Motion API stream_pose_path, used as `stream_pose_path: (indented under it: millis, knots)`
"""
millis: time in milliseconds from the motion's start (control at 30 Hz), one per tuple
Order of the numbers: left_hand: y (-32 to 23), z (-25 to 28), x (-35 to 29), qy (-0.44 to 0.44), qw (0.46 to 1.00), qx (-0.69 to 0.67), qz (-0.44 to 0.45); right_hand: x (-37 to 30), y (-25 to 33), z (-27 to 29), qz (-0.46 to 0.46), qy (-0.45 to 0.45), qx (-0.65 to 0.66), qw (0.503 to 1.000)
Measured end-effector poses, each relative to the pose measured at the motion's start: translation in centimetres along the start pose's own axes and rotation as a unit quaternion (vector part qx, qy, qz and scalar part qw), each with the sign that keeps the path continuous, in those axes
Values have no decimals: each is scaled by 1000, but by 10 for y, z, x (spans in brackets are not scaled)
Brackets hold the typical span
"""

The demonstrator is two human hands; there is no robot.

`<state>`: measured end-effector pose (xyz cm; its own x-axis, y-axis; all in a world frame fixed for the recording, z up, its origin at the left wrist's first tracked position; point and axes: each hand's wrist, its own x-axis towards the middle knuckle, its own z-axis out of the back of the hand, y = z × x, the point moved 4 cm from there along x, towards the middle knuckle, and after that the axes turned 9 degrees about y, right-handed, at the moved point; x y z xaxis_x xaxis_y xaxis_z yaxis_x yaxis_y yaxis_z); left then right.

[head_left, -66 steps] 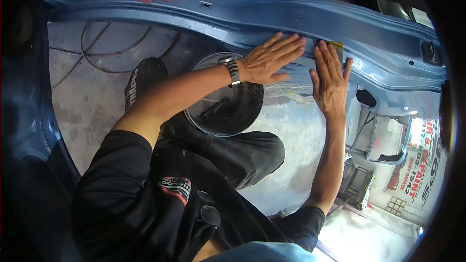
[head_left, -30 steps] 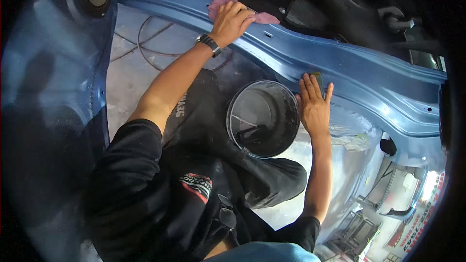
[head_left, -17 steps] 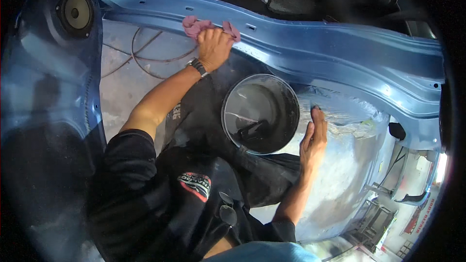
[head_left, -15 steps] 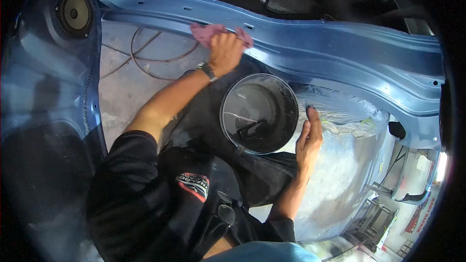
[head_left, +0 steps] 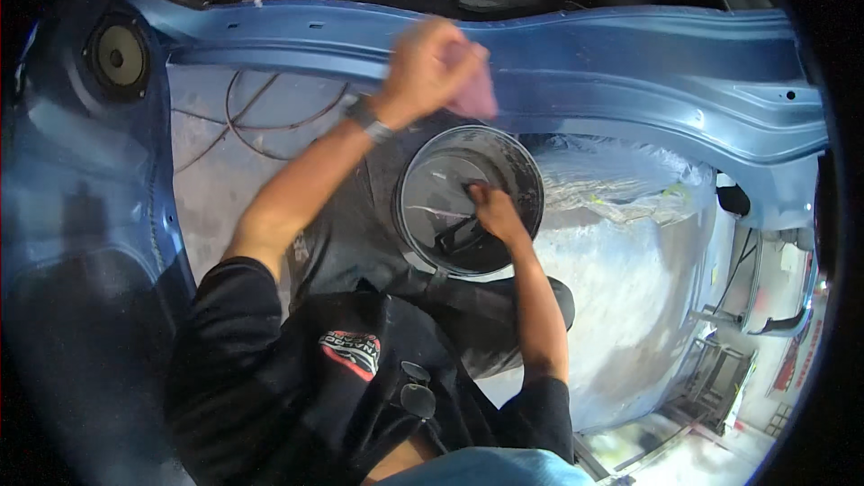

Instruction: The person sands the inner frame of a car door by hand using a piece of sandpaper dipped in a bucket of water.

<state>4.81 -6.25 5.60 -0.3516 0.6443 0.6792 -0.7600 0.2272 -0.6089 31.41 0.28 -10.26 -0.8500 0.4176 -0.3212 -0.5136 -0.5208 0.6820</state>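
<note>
Two bare hands work inside a stripped blue car body. The left hand (head_left: 423, 67) is raised in front of the blue beam (head_left: 630, 81) that runs across the top of the view, and its fingers are clenched around a pink rag (head_left: 470, 90). The rag hangs out from the hand's right side, just above the rim of the bucket; both hand and rag are blurred. A wristwatch (head_left: 367, 119) sits on that wrist.

The right hand (head_left: 490, 209) reaches down into a round grey bucket (head_left: 423, 216) that stands below the beam, between the two forearms. Its fingers point toward a dark object (head_left: 454, 234) lying in the bottom of the bucket, but whether they grasp it or only touch it I cannot tell.

Right of the bucket, crumpled clear plastic sheeting (head_left: 612, 184) lies over a pale curved panel. Left of the left forearm, thin wires (head_left: 243, 121) loop over the grey floor. A round speaker (head_left: 117, 56) is set in the blue panel at the upper left. The person wears a black shirt (head_left: 270, 369) with a red and white patch.
</note>
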Motion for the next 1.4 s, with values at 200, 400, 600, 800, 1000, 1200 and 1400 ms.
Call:
stream_pose_path:
  millis: [200,400,600,800,1000,1200,1400]
  knots:
    - [102,162,15,-132,972,187,55,106,-181,-172,128,-142,-344,919]
    - [197,219,-23,-138,846,397,327,103,-241,-241,-5,251,-321,913]
    - [240,221,-56,-220,820,484,211,48,-15,-52,-197,145,132,961]
    - [238,218,-48,-182,822,464,275,53,165,26,294,-129,-221,921]
    - [248,219,-49,-169,821,469,278,99,109,12,181,-68,-427,883]
    - [260,223,-58,-178,817,480,267,106,117,-13,188,-89,-386,899]
    - [259,224,-53,-170,809,490,276,150,170,-40,293,-43,-407,864]
